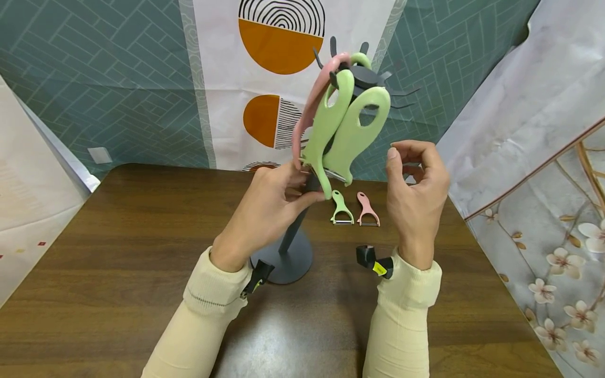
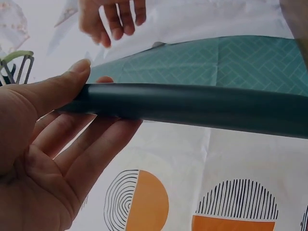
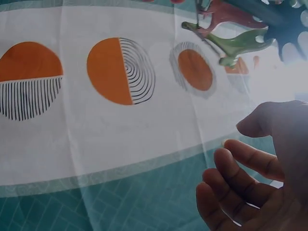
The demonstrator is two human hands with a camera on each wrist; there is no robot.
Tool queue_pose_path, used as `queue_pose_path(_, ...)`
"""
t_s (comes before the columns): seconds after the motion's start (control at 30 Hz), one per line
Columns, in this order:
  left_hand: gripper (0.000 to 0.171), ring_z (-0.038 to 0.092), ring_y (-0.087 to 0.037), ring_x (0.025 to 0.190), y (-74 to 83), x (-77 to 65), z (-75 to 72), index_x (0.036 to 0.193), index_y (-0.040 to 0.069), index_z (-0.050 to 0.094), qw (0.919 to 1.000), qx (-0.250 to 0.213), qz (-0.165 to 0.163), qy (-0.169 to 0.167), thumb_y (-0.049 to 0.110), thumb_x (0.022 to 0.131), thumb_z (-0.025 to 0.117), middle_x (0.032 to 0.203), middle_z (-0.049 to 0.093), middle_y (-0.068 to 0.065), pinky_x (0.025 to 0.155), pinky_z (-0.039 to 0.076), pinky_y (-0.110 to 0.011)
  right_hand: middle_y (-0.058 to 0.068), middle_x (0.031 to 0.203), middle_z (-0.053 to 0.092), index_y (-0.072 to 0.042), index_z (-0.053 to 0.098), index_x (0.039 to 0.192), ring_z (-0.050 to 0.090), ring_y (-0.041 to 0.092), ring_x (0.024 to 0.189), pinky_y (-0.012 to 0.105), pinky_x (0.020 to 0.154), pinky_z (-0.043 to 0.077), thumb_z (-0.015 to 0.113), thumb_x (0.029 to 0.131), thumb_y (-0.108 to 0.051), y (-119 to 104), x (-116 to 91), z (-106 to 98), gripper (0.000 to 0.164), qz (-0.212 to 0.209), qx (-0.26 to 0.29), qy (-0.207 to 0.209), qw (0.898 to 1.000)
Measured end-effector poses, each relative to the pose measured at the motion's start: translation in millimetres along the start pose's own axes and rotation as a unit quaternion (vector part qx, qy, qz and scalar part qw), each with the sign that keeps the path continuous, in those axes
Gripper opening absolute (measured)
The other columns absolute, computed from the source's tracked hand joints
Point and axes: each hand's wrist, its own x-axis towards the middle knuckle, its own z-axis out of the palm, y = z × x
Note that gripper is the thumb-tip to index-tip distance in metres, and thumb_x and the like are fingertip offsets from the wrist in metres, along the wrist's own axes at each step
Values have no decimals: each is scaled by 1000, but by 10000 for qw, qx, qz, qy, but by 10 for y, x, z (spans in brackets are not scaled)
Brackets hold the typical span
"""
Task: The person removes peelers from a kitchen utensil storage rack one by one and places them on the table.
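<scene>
My left hand [image 1: 267,210] grips the upper pole [image 2: 207,106] of a dark stand, thumb on one side and fingers on the other. Green peelers [image 1: 361,131] and a pink peeler [image 1: 314,102] hang by their handle holes from the hooked top [image 1: 366,77], blades down, just above that hand. The stand leans toward the right, over its round base [image 1: 298,268]. To the right of the hanging peelers my right hand [image 1: 418,194] is raised, fingers loosely bent and holding nothing; the right wrist view shows a gap between thumb and fingertips.
On the brown table [image 1: 142,262], behind the stand's base, lie a small green peeler [image 1: 337,198] and a pink one [image 1: 365,202] side by side. A patterned cloth [image 1: 142,94] hangs along the table's far edge, and a floral cloth [image 1: 548,252] borders the right.
</scene>
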Motion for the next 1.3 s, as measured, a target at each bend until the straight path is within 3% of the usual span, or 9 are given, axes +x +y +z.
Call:
queue_pose_path(0.2, 35, 77, -10, 90, 19, -17, -21, 115, 5, 67, 10000, -80, 7, 10, 9, 84, 83, 100, 80, -5, 80, 60, -24, -10, 87, 62, 0, 72, 102, 58, 11, 82, 22, 77, 48, 63, 95, -12, -99, -27, -36, 17, -178, 154, 57, 9997)
queue_pose_path(0.43, 29, 78, -12, 88, 61, -29, -30, 105, 3, 69, 9996, -266, -89, 4, 7, 81, 86, 99, 80, -8, 78, 60, -23, -1, 85, 66, 4, 71, 100, 64, 17, 78, 24, 72, 49, 64, 94, -8, -309, -91, -73, 15, -397, 808, 283, 9955)
queue_pose_path(0.7, 30, 77, -10, 83, 82, -39, -39, 103, 5, 70, 9995, -287, -118, -95, 9, 79, 87, 97, 80, -6, 77, 60, -22, 12, 85, 68, 11, 69, 98, 66, 24, 77, 31, 74, 51, 65, 91, -4, -434, -148, -104, 17, -900, 1859, 344, 9778)
queue_pose_path(1.0, 35, 76, -9, 80, 108, -42, -12, 107, 4, 71, 9997, -238, -25, -100, 10, 78, 89, 98, 78, -5, 74, 60, -21, 21, 89, 67, 15, 64, 105, 65, 28, 81, 33, 77, 52, 76, 82, -12, -557, -258, -50, 38, -1274, 2395, 404, 9616)
queue_pose_path(1.3, 36, 75, -8, 78, 122, -37, 22, 106, 5, 68, 9993, -166, 345, -29, 7, 77, 89, 94, 76, -2, 73, 59, -19, 17, 92, 65, 8, 63, 114, 64, 24, 79, 32, 78, 54, 79, 80, -14, -639, -305, -15, 43, -1154, 1847, 230, 9757)
